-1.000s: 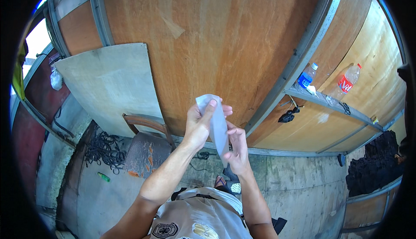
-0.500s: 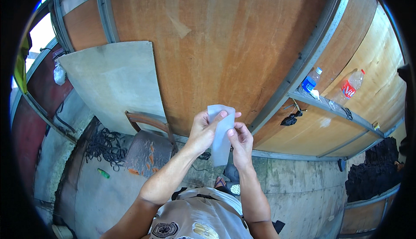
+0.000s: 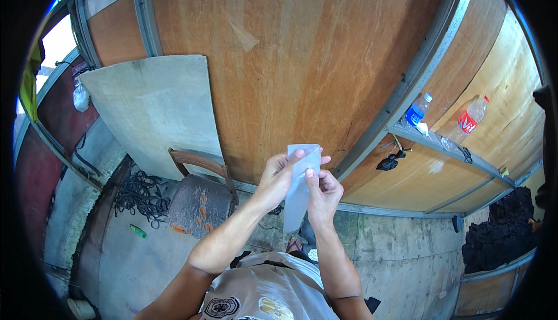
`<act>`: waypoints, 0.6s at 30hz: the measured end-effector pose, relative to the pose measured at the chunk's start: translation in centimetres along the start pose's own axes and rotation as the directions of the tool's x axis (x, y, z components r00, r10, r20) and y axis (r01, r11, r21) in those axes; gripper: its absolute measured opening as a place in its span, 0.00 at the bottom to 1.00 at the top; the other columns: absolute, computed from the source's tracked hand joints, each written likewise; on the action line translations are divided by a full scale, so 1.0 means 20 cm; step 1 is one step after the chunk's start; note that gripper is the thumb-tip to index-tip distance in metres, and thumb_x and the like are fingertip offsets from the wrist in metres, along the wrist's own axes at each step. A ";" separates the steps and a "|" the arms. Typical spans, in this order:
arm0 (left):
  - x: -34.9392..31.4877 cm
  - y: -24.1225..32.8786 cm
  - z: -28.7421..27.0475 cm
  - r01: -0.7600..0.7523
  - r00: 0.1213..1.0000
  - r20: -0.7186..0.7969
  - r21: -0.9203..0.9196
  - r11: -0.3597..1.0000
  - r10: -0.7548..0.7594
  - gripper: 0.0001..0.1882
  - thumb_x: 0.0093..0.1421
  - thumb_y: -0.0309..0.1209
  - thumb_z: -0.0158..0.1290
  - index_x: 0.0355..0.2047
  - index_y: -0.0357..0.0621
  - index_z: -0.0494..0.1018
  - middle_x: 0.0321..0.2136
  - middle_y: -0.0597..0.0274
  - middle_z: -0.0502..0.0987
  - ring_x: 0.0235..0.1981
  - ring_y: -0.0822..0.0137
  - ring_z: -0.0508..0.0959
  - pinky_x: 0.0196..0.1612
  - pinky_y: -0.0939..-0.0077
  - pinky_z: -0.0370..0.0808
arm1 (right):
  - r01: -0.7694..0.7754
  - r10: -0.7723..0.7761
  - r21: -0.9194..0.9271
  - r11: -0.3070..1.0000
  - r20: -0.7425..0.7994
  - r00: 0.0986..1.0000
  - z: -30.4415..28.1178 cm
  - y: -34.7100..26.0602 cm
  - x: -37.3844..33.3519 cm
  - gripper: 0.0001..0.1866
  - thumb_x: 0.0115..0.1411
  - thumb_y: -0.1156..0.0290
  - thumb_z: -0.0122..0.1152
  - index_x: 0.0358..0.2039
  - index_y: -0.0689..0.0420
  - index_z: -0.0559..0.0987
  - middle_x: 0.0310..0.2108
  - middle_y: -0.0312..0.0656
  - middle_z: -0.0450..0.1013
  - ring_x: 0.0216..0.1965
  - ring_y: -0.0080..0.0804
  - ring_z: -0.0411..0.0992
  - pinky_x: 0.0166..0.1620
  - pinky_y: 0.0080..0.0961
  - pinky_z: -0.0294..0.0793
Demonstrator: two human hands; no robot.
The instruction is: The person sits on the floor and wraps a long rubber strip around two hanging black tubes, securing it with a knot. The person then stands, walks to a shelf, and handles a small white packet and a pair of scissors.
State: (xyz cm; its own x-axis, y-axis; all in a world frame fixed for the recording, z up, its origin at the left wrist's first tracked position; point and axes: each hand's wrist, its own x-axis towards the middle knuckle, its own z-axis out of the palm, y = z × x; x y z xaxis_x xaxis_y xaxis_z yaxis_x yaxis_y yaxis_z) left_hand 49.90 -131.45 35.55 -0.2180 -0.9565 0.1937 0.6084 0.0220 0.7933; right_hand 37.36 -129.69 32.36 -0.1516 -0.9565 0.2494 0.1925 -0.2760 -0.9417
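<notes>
A pale grey folded strip (image 3: 296, 195), thin like paper or cloth, hangs between my hands in front of me. My left hand (image 3: 279, 176) pinches its upper part, thumb lying across the front and fingers behind. On the strip's right edge my right hand (image 3: 323, 195) closes with the thumb pressed to the front. The strip's lower end hangs loose below both hands. Whether it has one layer or more cannot be made out everywhere, though its top looks folded over.
A worn chair (image 3: 200, 204) stands to the left, beside a heap of black cords (image 3: 141, 195). A pale board (image 3: 154, 111) leans on the plywood wall (image 3: 279, 58). Two plastic bottles, one blue-labelled (image 3: 415, 112) and one red-labelled (image 3: 469, 119), rest on a metal ledge. Dark cloth (image 3: 500, 233) is piled at right.
My right thumb has shifted up along the strip. The strip has turned slightly, its lower end swinging a little down and left. Both hands keep hold of it.
</notes>
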 end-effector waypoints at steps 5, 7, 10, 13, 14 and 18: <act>-0.02 -0.01 0.00 -0.034 0.988 0.142 -0.164 0.986 0.058 0.26 0.72 0.40 0.50 0.60 0.30 0.68 0.59 0.43 0.73 0.55 0.55 0.79 0.59 0.57 0.77 | 0.022 -0.023 -0.006 1.000 -0.024 0.999 0.02 0.01 -0.02 0.08 0.66 0.71 0.66 0.33 0.63 0.83 0.26 0.26 0.74 0.26 0.10 0.65 0.29 0.13 0.62; -0.03 -0.02 0.00 -0.168 0.980 0.137 0.169 0.971 0.145 0.25 0.73 0.39 0.49 0.60 0.29 0.68 0.60 0.43 0.72 0.54 0.54 0.80 0.58 0.58 0.78 | 0.031 -0.031 -0.015 0.999 -0.023 0.999 0.02 0.02 -0.03 0.08 0.66 0.72 0.65 0.33 0.64 0.83 0.26 0.26 0.74 0.26 0.10 0.65 0.30 0.13 0.63; -0.04 -0.04 0.01 -0.115 0.993 0.036 0.233 0.966 0.109 0.24 0.73 0.39 0.49 0.58 0.28 0.69 0.57 0.42 0.74 0.53 0.54 0.80 0.55 0.61 0.80 | 0.040 -0.040 -0.016 0.999 -0.014 0.999 0.03 0.02 -0.04 0.07 0.67 0.73 0.65 0.33 0.64 0.83 0.27 0.27 0.75 0.26 0.10 0.65 0.30 0.13 0.63; -0.04 -0.05 0.01 -0.084 0.996 -0.003 0.189 0.978 0.086 0.23 0.74 0.38 0.48 0.57 0.29 0.70 0.54 0.42 0.77 0.52 0.56 0.81 0.53 0.64 0.81 | 0.030 -0.030 0.003 1.000 -0.012 0.999 0.04 0.02 -0.05 0.07 0.67 0.73 0.64 0.33 0.64 0.83 0.28 0.27 0.75 0.27 0.10 0.65 0.31 0.13 0.63; -0.04 -0.05 0.00 -0.070 0.997 0.000 0.182 0.981 0.071 0.23 0.74 0.39 0.48 0.56 0.29 0.70 0.53 0.43 0.77 0.52 0.56 0.81 0.53 0.63 0.80 | 0.022 -0.022 0.017 1.000 -0.011 1.000 0.04 0.02 -0.05 0.07 0.67 0.74 0.64 0.33 0.63 0.83 0.28 0.27 0.75 0.28 0.10 0.65 0.31 0.13 0.63; -0.04 -0.04 -0.01 -0.027 0.999 0.030 0.180 0.983 0.022 0.24 0.74 0.41 0.46 0.56 0.29 0.70 0.52 0.44 0.78 0.52 0.55 0.81 0.55 0.61 0.79 | 0.024 -0.024 0.018 1.000 -0.025 0.999 0.05 0.02 -0.06 0.09 0.68 0.69 0.64 0.32 0.60 0.83 0.25 0.25 0.73 0.26 0.10 0.63 0.30 0.14 0.58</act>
State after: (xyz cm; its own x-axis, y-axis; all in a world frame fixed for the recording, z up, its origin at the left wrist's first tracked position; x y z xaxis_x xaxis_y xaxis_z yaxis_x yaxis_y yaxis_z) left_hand 49.77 -130.75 34.74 -0.2274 -0.9466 0.2286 0.4665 0.1002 0.8788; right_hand 38.52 -128.66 31.90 -0.1802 -0.9470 0.2661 0.2065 -0.3009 -0.9311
